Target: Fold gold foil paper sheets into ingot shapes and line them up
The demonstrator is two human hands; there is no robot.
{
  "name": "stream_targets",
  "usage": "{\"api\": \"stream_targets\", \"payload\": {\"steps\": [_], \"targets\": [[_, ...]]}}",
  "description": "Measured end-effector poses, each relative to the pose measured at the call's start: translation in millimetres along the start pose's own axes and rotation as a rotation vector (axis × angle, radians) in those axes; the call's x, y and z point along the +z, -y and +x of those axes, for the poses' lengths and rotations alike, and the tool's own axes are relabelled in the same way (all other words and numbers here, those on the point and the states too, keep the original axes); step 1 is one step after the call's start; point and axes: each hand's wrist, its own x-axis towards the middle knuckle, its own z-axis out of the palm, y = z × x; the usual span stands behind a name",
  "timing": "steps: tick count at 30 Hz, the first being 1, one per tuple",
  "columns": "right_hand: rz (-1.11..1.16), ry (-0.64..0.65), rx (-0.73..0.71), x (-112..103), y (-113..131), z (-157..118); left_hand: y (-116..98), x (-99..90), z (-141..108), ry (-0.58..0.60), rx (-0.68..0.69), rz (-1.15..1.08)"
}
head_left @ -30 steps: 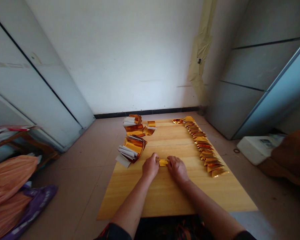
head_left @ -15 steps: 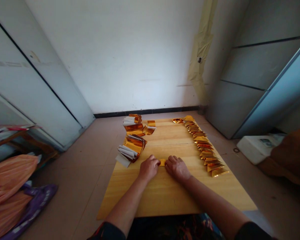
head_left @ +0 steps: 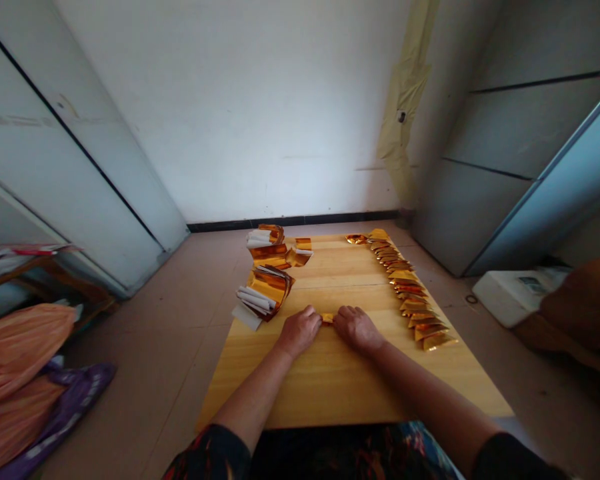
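Note:
A small strip of gold foil paper (head_left: 327,319) lies between my hands, low over the middle of the wooden table (head_left: 330,380). My left hand (head_left: 303,330) pinches its left end with bent fingers. At the right end, my right hand (head_left: 357,329) is closed on the same paper, its knuckles facing up. Both hands partly cover the strip. Left of my left hand sit stacks of gold foil paper sheets (head_left: 270,290), some showing grey-white backs. A row of folded gold paper pieces (head_left: 413,293) runs along the table's right side.
One shiny gold folded piece (head_left: 357,239) and a loose gold square (head_left: 303,244) lie at the table's far edge. A white wall (head_left: 280,133) stands behind. Orange and purple bags (head_left: 25,373) are on the left floor, a white box (head_left: 507,297) on the right.
The gold paper between my hands now looks narrower from front to back. Both hands have shifted slightly, the fingers staying closed on its ends. The camera view has moved a little.

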Motion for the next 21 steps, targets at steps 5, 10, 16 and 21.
{"api": "stream_targets", "payload": {"steps": [5, 10, 16, 21], "targets": [[-0.013, -0.028, 0.092, 4, 7, 4, -8, 1.4, 4, 0.003, -0.085, 0.061], [0.0, -0.042, 0.186, 7, 10, 5, -14, 4.0, 5, -0.019, -0.178, 0.068], [0.022, -0.065, 0.274, 8, 12, 3, -20, 3.2, 7, -0.013, -0.264, 0.024], [0.049, -0.085, 0.333, 8, 15, 4, -23, 1.1, 8, -0.005, -0.309, -0.023]]}}
